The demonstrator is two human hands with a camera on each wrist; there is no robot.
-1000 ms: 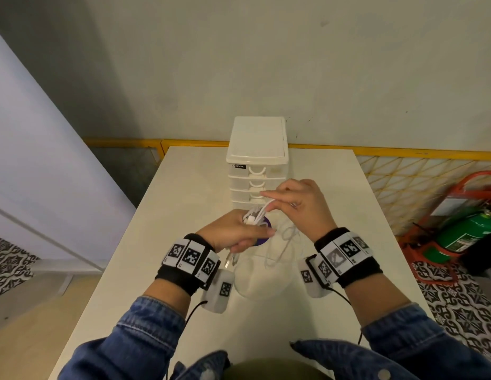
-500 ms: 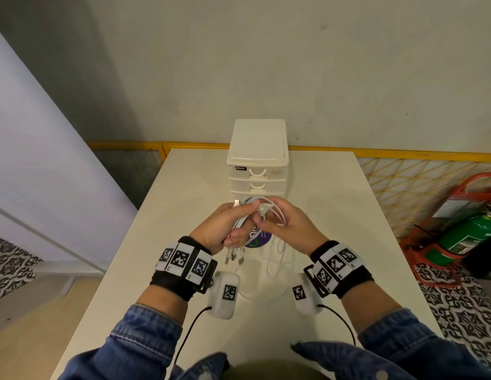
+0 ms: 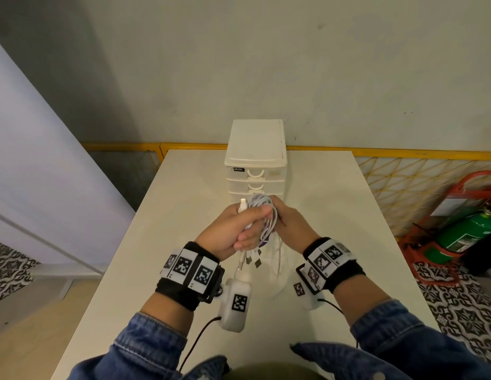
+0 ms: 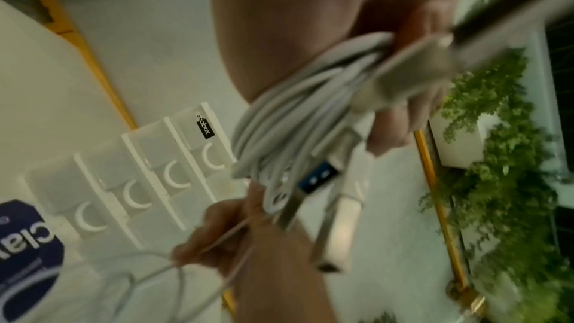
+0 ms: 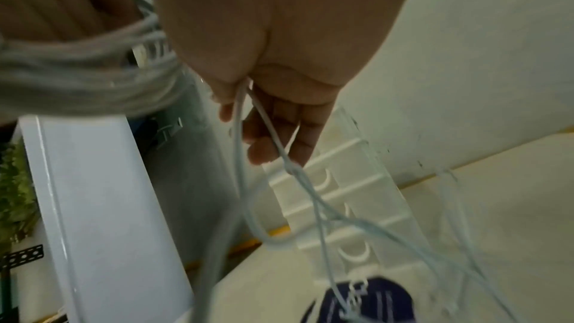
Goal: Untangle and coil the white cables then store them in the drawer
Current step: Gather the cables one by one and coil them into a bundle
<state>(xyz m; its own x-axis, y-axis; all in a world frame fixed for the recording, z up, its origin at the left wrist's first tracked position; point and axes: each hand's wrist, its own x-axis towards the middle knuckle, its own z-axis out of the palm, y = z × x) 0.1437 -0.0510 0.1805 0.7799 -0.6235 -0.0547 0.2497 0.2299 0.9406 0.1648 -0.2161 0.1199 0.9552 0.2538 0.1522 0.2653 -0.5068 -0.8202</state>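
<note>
A bundle of coiled white cables (image 3: 262,215) is gripped in my left hand (image 3: 239,229), held above the table just in front of the white drawer unit (image 3: 255,163). Several USB plugs (image 3: 252,259) hang below that fist. The left wrist view shows the coil (image 4: 295,119) wrapped through my fingers (image 4: 403,97). My right hand (image 3: 291,226) sits right beside the coil and pinches a thin loose strand (image 5: 242,132), which trails down to the table (image 3: 278,266). All drawers (image 4: 139,181) look closed.
A round item with a purple label (image 5: 357,303) lies on the white table (image 3: 184,242) under my hands, mostly hidden from the head camera. A green fire extinguisher (image 3: 463,234) stands on the floor to the right. A yellow rail (image 3: 389,153) runs behind the table.
Both hands have lifted and moved toward the drawer unit. The right hand swung from above the left hand down to its right side, and more cable now sits in the coil.
</note>
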